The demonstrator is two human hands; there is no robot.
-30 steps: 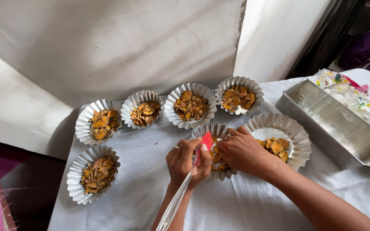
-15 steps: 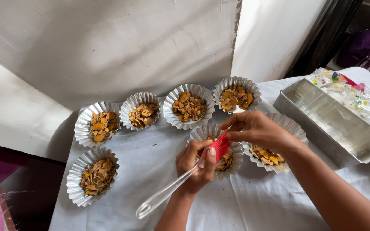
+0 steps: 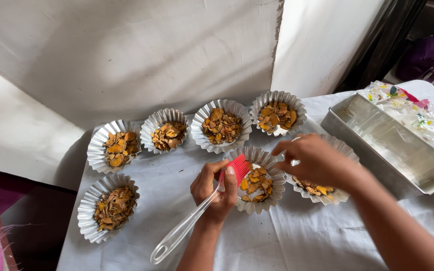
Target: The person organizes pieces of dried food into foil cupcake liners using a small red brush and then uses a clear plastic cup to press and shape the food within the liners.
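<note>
Head view: my left hand (image 3: pixel 216 193) grips the brush (image 3: pixel 197 216), bristles up-right at the cup (image 3: pixel 255 179) rim, handle trailing down-left. Right hand (image 3: pixel 317 160) hovers released, fingers loose, just right of that cup.

Foil cups (image 3: pixel 221 125) crowd the back of the bench (image 3: pixel 297 241), close together, and a metal tin (image 3: pixel 393 145) blocks my right. Near me the cloth lies open between the front cups.

Rectangular metal tin (image 3: pixel 393 145), purple bag (image 3: pixel 425 55).
</note>
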